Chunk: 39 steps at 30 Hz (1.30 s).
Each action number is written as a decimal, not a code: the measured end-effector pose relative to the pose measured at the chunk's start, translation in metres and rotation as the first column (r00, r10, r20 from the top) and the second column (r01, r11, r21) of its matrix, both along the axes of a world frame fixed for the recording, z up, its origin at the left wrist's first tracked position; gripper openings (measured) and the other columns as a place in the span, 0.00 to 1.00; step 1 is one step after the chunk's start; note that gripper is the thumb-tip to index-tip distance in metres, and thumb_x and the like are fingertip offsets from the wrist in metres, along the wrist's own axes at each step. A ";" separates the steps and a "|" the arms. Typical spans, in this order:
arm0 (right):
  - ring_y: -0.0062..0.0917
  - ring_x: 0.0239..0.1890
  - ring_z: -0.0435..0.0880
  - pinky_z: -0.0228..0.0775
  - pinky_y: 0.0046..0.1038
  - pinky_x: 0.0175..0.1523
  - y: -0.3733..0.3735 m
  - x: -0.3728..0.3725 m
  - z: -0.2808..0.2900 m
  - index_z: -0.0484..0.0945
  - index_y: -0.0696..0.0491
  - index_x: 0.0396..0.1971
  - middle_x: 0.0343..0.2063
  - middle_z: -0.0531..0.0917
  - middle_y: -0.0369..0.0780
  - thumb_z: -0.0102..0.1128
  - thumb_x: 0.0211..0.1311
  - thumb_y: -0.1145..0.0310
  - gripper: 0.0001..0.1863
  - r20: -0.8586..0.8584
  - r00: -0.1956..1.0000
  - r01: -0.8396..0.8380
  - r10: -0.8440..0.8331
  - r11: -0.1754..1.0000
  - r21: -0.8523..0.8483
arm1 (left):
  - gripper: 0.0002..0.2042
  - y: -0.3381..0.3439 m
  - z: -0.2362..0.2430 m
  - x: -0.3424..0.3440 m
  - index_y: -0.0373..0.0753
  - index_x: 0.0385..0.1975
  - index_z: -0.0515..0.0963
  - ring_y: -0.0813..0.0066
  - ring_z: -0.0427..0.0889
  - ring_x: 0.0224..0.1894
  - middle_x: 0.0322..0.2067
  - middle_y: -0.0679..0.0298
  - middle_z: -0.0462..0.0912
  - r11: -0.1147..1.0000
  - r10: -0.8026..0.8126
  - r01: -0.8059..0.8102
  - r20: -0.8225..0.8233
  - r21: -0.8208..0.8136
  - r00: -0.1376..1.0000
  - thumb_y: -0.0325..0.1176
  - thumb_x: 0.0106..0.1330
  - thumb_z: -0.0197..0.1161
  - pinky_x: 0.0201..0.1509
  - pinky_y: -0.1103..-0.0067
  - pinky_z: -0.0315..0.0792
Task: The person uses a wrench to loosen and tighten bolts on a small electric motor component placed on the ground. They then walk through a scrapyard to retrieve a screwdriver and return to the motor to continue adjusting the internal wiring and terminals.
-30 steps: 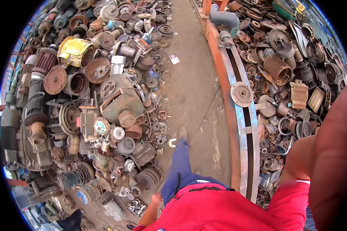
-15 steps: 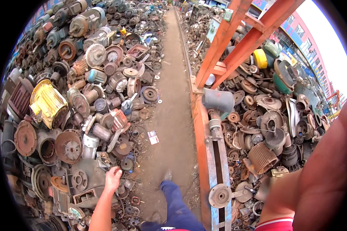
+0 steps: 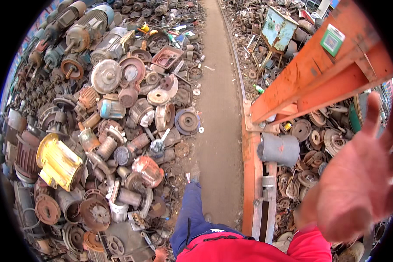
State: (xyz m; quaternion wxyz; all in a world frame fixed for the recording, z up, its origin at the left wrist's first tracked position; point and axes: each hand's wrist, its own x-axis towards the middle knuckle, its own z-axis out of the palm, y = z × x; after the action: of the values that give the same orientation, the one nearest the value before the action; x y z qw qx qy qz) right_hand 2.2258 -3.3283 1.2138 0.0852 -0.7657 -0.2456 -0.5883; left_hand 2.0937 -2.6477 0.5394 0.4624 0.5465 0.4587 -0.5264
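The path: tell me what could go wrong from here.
Trip: the forward leg is at the left edge of the path, beside the heap, so the foot might catch on a stray part.

Slide: motors in that heap, the yellow motor among them, lie jumbled, so one could shift if knocked.

Blocked view: the open right hand hides some of the scrap on the right, so a hazard there might be missed.

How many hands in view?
2: right hand, palm and spread fingers at the picture's right; left hand, at the lower edge, partly cut off.
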 end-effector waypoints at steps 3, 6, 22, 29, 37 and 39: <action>0.48 0.59 0.76 0.67 0.49 0.65 -0.064 0.098 -0.056 0.72 0.58 0.59 0.55 0.78 0.50 0.74 0.52 0.65 0.34 -0.218 0.973 0.107 -0.070 0.980 0.166 | 0.13 -0.038 -0.018 0.084 0.45 0.30 0.75 0.65 0.69 0.19 0.22 0.63 0.70 0.876 0.216 -0.254 -0.138 -0.411 0.967 0.46 0.68 0.50 0.18 0.68 0.59; 0.46 0.57 0.77 0.67 0.45 0.62 -0.120 0.198 -0.138 0.74 0.58 0.58 0.54 0.79 0.47 0.73 0.51 0.70 0.32 -0.566 0.786 0.414 -0.248 0.891 0.184 | 0.15 -0.156 -0.037 0.223 0.41 0.25 0.74 0.71 0.70 0.18 0.18 0.65 0.71 0.997 -0.056 0.044 0.196 0.065 0.979 0.44 0.69 0.58 0.19 0.72 0.62; 0.43 0.66 0.75 0.67 0.40 0.70 -0.550 0.477 -0.436 0.72 0.55 0.65 0.63 0.75 0.51 0.65 0.64 0.57 0.32 -0.927 -0.048 0.952 0.372 0.297 0.070 | 0.14 -0.712 0.190 0.825 0.30 0.34 0.81 0.77 0.76 0.27 0.25 0.64 0.80 0.924 -0.379 0.251 0.789 0.290 0.483 0.38 0.70 0.60 0.34 0.75 0.72; 0.39 0.63 0.80 0.70 0.36 0.68 -0.715 0.570 -0.442 0.75 0.59 0.62 0.58 0.82 0.51 0.65 0.64 0.60 0.29 -0.878 0.089 0.978 0.470 0.125 0.166 | 0.10 -0.814 0.167 0.781 0.37 0.30 0.80 0.72 0.78 0.23 0.26 0.64 0.82 0.912 -0.395 0.334 0.295 0.238 0.870 0.37 0.69 0.61 0.23 0.74 0.67; 0.28 0.33 0.86 0.78 0.31 0.41 -0.875 0.540 -0.497 0.81 0.66 0.47 0.35 0.88 0.46 0.65 0.61 0.68 0.19 -0.877 0.028 0.991 0.479 -0.125 -0.037 | 0.13 -1.027 0.132 0.992 0.34 0.29 0.81 0.74 0.78 0.26 0.24 0.63 0.81 0.921 -0.388 0.347 0.468 0.175 0.794 0.38 0.69 0.63 0.31 0.74 0.73; 0.26 0.29 0.85 0.78 0.30 0.36 -0.904 0.520 -0.504 0.82 0.65 0.47 0.33 0.87 0.44 0.64 0.62 0.70 0.17 -0.861 0.077 0.976 0.503 -0.214 -0.037 | 0.15 -1.067 0.109 1.074 0.32 0.27 0.81 0.73 0.78 0.27 0.23 0.62 0.81 0.898 -0.415 0.425 0.548 0.116 0.726 0.40 0.69 0.62 0.32 0.73 0.71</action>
State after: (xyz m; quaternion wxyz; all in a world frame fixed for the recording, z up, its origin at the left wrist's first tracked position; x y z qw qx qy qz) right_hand 2.7459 -4.2325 0.7097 0.4410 -0.5932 0.6718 0.0482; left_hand 3.1678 -3.7147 0.6486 0.4498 0.7615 0.1626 -0.4374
